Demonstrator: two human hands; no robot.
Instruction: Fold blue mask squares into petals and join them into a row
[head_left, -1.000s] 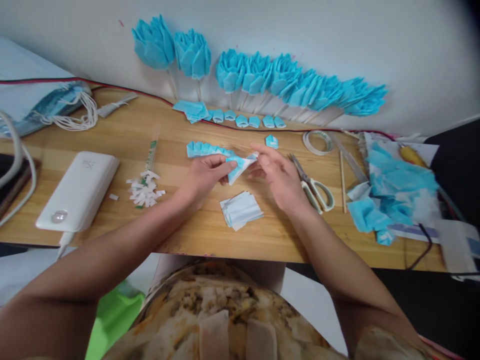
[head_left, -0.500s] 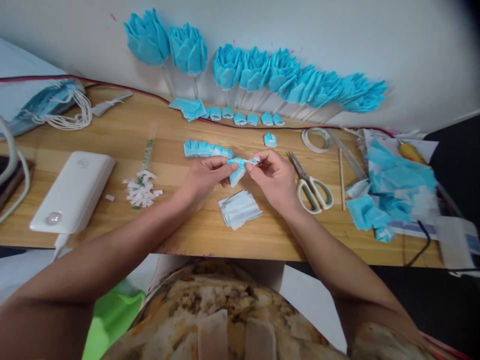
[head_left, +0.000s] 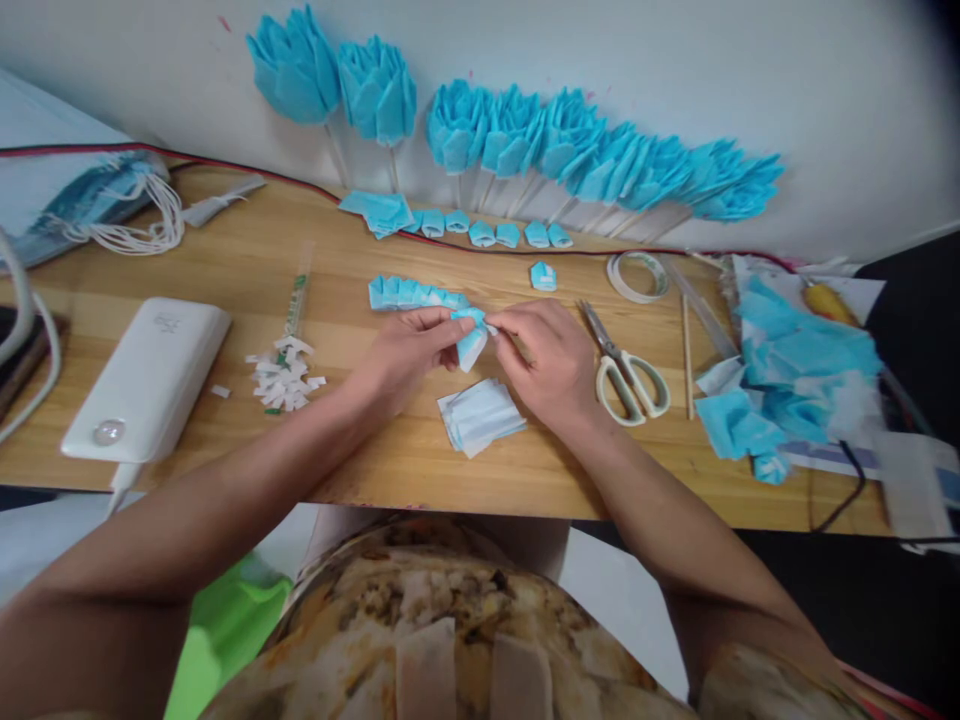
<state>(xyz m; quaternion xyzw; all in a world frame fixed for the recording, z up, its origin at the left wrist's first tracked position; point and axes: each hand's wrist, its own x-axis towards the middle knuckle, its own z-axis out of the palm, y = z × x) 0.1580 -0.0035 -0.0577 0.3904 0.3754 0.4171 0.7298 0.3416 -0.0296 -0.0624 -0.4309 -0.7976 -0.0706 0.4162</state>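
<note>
Both hands meet over the middle of the wooden table (head_left: 225,270) and pinch one small folded blue-and-white piece (head_left: 472,340). My left hand (head_left: 405,352) grips its left side with closed fingers. My right hand (head_left: 547,360) pinches its right end, fingers curled. Just below them lies a stack of white-blue squares (head_left: 480,416). A row of folded blue pieces (head_left: 412,294) lies just beyond my left hand.
Scissors (head_left: 626,370), a tape roll (head_left: 637,276) and a wooden stick (head_left: 685,355) lie right of my hands, with loose blue sheets (head_left: 787,380) farther right. A white power bank (head_left: 146,375) and paper scraps (head_left: 285,375) sit left. Blue paper flowers (head_left: 517,130) lean on the wall.
My right hand has closed from spread fingers into a pinch on the piece's right end. The piece has been folded in smaller between both hands.
</note>
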